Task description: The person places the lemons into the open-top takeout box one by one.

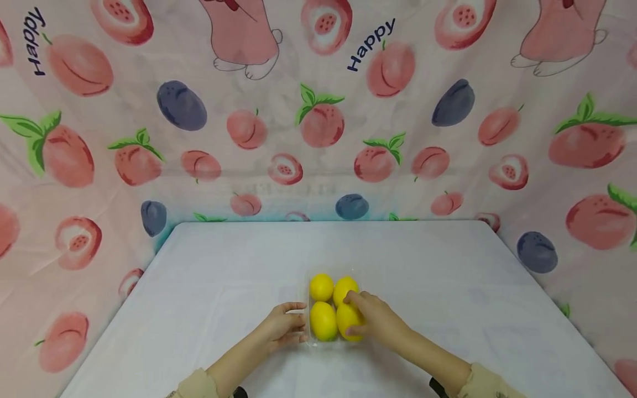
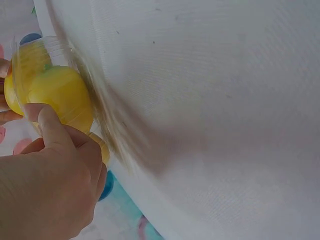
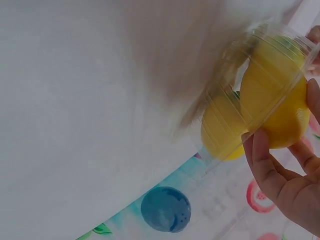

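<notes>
A clear plastic container [image 1: 332,344] stands on the table with several yellow lemons in two rows. My right hand [image 1: 380,320] grips the near right lemon [image 1: 348,319], thumb on its near side and fingers over its far side. In the right wrist view that lemon [image 3: 275,95] sits partly behind the clear wall, with the right hand's fingertips [image 3: 260,142] against it. My left hand [image 1: 283,326] touches the container's left wall, fingers spread along it beside the near left lemon [image 1: 323,320]. In the left wrist view its thumb [image 2: 50,122] lies against the plastic.
A white-covered table [image 1: 224,265] spreads around the container. Behind it and at both sides hangs a pink cloth [image 1: 278,193] printed with peaches and plums. Two more lemons, the far left lemon [image 1: 321,287] and far right lemon [image 1: 345,287], lie in the back row.
</notes>
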`<state>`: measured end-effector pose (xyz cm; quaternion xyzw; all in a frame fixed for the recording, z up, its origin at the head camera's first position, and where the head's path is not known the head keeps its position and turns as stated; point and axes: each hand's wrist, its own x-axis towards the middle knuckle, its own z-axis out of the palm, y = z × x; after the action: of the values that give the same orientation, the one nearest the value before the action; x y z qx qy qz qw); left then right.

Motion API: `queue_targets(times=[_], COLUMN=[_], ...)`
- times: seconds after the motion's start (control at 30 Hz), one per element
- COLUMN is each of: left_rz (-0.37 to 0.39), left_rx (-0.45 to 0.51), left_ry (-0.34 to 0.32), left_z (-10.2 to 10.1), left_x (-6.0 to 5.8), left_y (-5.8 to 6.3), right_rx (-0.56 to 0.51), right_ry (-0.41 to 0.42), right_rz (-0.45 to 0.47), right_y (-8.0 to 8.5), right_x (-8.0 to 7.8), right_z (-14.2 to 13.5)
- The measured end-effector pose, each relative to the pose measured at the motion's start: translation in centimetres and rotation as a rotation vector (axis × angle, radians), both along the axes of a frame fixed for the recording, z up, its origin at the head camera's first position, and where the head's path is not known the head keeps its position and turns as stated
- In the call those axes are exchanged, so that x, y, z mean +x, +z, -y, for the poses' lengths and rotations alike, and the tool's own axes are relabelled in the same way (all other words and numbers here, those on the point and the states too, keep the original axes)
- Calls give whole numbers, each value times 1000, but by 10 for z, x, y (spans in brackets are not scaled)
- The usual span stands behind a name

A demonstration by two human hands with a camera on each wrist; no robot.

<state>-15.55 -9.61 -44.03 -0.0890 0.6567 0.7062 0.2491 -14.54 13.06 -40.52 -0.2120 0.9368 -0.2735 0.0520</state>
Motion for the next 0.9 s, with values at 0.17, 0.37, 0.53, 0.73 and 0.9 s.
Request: queue_targets(times=[0.17, 0.37, 0.53, 0.73, 0.9], left_rz=[-5, -6, -16, -9, -7], left_rx=[1, -11, -24, -33, -39], left_ry=[16, -2, 8, 1, 9], left_z=[1, 2, 2, -1, -1], left_x=[-1, -1, -1, -1, 1], left_y=[1, 1, 3, 4, 1], right_rx=[-5, 10, 84, 107, 104], right_ry=[-6, -4, 7, -24, -17], right_rz=[-28, -28, -102, -109, -88], right_y=[-1, -5, -8, -9, -9], right_x=[-1, -4, -6, -4, -2], right_z=[1, 3, 8, 9, 8])
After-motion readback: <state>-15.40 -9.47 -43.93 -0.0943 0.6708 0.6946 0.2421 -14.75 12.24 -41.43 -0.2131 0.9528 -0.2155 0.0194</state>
